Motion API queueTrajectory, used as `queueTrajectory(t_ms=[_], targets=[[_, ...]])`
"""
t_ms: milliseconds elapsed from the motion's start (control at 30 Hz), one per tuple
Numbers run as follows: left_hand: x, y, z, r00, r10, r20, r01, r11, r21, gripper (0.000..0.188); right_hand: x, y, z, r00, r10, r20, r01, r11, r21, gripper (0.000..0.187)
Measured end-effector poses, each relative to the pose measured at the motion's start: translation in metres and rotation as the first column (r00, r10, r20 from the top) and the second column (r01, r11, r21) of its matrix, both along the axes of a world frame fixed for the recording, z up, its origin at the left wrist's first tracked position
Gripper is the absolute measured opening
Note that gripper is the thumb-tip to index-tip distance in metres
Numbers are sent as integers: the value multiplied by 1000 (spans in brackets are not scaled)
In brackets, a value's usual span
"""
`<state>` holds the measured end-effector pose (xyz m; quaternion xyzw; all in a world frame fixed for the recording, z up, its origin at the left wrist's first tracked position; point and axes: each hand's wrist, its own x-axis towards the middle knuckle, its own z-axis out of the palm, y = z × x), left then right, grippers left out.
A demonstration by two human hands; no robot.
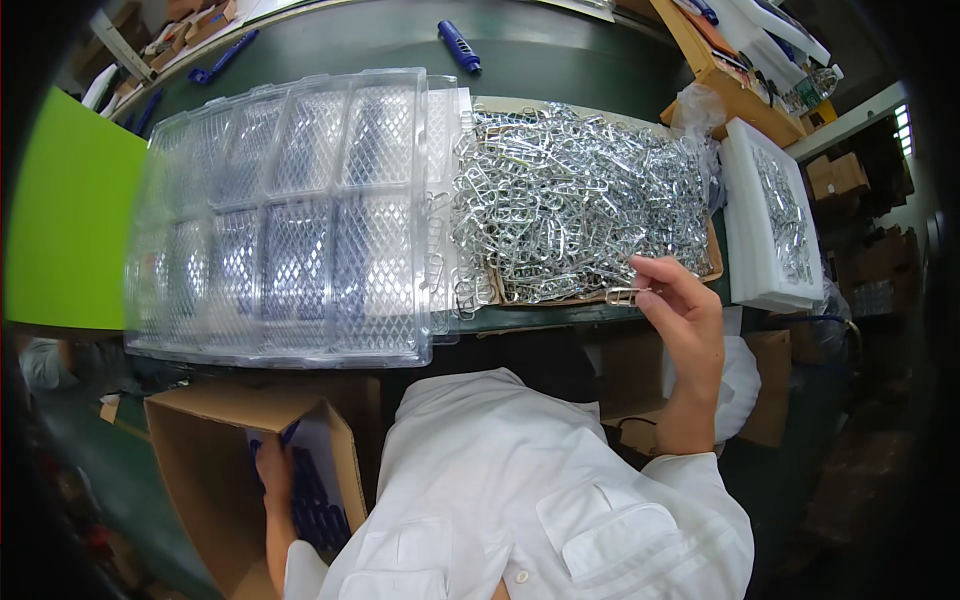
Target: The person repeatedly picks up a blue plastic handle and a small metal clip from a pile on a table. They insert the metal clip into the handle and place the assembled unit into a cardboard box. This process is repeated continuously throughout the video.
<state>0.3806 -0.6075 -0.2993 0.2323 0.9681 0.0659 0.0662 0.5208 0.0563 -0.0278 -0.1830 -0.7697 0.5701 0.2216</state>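
Note:
My right hand (682, 312) pinches a silver wire clip (622, 296) between thumb and forefinger, at the front right edge of a shallow cardboard tray (716, 250). A heap of similar metal clips (580, 200) fills that tray. Down at the lower left, my left hand (274, 468) is inside an open cardboard box (215, 425). Its fingers appear closed round a blue plastic piece (290, 433), though the hand partly hides them. More blue pieces (322, 505) lie in the box below it. Clear plastic blister trays (300, 215) are stacked left of the clips.
On the green worktop lie a blue cylindrical piece (459, 46) and another blue piece (224, 57). A white foam box (765, 215) with metal parts stands right, near a wooden shelf (735, 75). A bright green panel (70, 215) borders the left. Another person's sleeve (42, 362) shows there.

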Motion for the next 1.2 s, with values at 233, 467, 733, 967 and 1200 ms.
queueTrajectory(t_ms=[233,467,733,967,1200], targets=[[66,56,110,682,606,410,-548,51,835,48,21,2,-24,997,-65,-45,53,971,-232,22],[40,224,222,639,-347,686,-756,-121,643,54,-6,-35,-17,958,192,-212,-218,970,-111,28],[17,344,243,201,-714,671,-588,460,666,52,-19,-72,32,944,275,-184,-245,954,170,24],[22,365,229,236,-698,676,-525,494,693,49,-28,-74,26,948,313,62,-288,759,584,22],[21,369,220,306,-702,643,-410,513,754,44,-37,-79,17,933,334,136,-343,709,616,19]])
